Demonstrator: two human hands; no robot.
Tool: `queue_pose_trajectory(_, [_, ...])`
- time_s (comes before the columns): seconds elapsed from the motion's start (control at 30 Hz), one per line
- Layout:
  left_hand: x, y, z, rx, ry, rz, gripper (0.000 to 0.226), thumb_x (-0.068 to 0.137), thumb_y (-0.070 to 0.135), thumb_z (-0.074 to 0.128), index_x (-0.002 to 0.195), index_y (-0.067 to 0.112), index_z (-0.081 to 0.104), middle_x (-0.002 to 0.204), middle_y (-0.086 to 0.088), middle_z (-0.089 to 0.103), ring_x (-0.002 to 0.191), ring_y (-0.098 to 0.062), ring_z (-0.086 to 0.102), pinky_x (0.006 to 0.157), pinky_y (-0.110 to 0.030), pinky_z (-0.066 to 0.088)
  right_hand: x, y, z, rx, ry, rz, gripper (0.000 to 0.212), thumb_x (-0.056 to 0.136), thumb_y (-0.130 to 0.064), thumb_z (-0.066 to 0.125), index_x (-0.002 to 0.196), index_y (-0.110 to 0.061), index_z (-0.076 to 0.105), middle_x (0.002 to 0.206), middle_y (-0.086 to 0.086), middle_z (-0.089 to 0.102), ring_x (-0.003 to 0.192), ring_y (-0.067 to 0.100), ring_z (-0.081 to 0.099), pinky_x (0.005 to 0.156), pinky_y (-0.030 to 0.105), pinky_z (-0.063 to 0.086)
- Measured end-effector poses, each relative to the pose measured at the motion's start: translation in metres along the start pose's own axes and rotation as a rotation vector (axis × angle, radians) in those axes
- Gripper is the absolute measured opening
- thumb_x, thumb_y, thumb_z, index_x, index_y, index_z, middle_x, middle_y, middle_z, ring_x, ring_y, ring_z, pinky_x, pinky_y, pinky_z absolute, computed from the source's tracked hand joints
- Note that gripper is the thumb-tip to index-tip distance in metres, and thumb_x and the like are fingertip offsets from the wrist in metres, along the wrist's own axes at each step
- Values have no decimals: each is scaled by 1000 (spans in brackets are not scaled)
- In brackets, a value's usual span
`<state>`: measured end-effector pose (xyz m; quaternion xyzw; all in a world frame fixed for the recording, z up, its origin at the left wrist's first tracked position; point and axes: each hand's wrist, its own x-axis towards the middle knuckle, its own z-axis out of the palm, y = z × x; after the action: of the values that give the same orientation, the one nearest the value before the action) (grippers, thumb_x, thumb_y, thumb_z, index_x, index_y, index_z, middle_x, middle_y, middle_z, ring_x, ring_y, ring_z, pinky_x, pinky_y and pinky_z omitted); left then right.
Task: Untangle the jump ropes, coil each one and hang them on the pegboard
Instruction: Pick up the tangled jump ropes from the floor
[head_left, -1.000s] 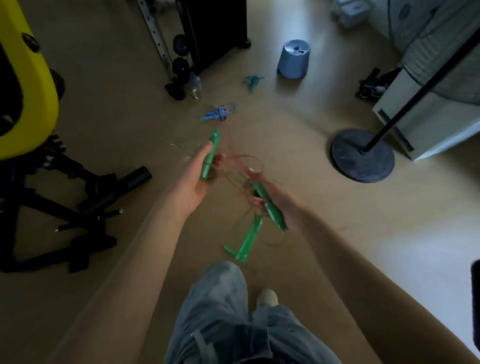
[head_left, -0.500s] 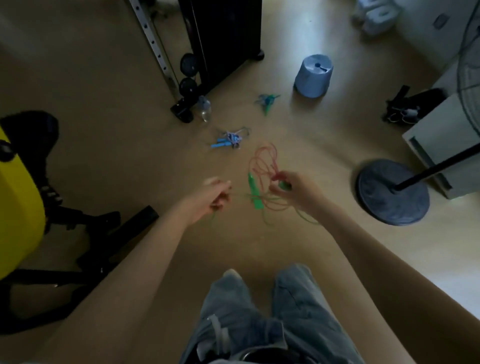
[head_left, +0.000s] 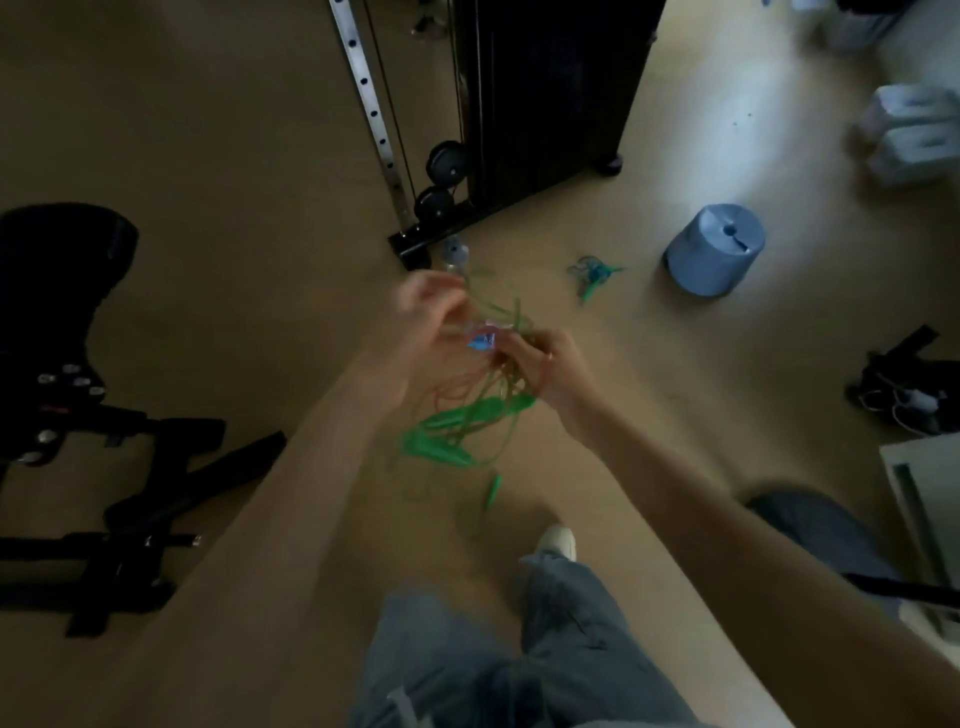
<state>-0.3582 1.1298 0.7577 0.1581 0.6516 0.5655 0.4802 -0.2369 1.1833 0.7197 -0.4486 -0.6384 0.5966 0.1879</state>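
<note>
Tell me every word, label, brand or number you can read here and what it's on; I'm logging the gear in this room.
No text can be read anywhere in this view.
The blue cylindrical container on the floor shows no legible label.
The black exercise equipment at left has only small bright specks, too blurred to read.
The green-handled jump ropes held in both hands are motion-blurred, with no markings visible.

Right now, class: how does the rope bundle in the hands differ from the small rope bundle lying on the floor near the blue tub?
The held bundle hangs loose and sprawling between both hands; the floor bundle lies compact and untouched. The held one looks larger, with green handles dangling. Both show green.
</note>
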Motion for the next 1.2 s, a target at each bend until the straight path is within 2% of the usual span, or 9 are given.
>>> queue_pose_trajectory(0.1, [33,-20,-6,69,32,-11,20,97,29,39,81,27,51,85,11,53,79,3,48,70,-15,36,37,-44,-30,215,-121,45,31,93,-23,54,64,-13,58,38,-9,52,32,-2,45,35,14,32])
queue_pose_trajectory(0.2, [73,-59,5,225,-31,-388,46,97,43,25,67,15,45,46,9,54,42,5,47,43,-5,33,78,-74,-50,344,-61,-85,30,95,-18,49,68,-12,59,45,-7,59,38,2,53,36,13,37])
queue_pose_trajectory(0.33, [92,-82,-8,327,-154,-579,55,96,46,26,57,11,39,26,7,33,21,-4,25,29,-8,21,151,-59,-93,-173,251,-155,24,94,-14,48,75,-6,60,61,4,52,52,13,49,52,27,38])
queue_pose_trajectory(0.53, [168,40,-10,-404,-192,-376,24,93,13,45,69,14,42,49,5,40,41,-4,34,34,-14,28,173,-2,-56,-316,-298,-23,36,93,-3,52,128,-8,54,67,-4,56,47,0,47,49,18,37])
queue_pose_trajectory(0.7, [196,108,23,-609,-459,-434,18,92,3,40,76,9,44,64,-1,41,48,-6,42,40,-13,35,196,-18,-3,243,-716,263,37,87,8,51,108,-23,52,77,-15,66,67,-2,57,61,14,45])
queue_pose_trajectory(0.9, [279,97,-29,219,-118,31,25,96,31,38,108,17,55,99,-1,60,90,-13,58,77,-27,47,254,-47,24,586,-335,262,25,94,-6,46,78,-14,64,47,-7,45,34,2,29,30,12,22])
queue_pose_trajectory(1.0, [306,39,-48,33,-179,-246,58,97,51,15,135,17,43,136,-11,49,126,-25,44,108,-39,29,287,-61,13,761,-391,201,23,92,-10,50,77,-17,67,52,-7,44,37,2,32,31,12,26])
queue_pose_trajectory(1.13, [320,-42,-35,94,-433,-520,55,87,61,36,100,19,69,95,-8,70,93,-23,66,93,-39,48,351,-62,-16,727,-197,143,13,94,-12,48,87,-14,59,54,-7,49,37,2,35,30,13,28])
queue_pose_trajectory(1.2, [345,-56,-37,327,-302,-594,45,89,49,45,85,13,70,71,-1,69,68,-14,66,70,-25,56,386,-46,-47,475,-14,146,17,97,-8,43,88,-14,57,54,-4,47,35,1,34,30,12,25])
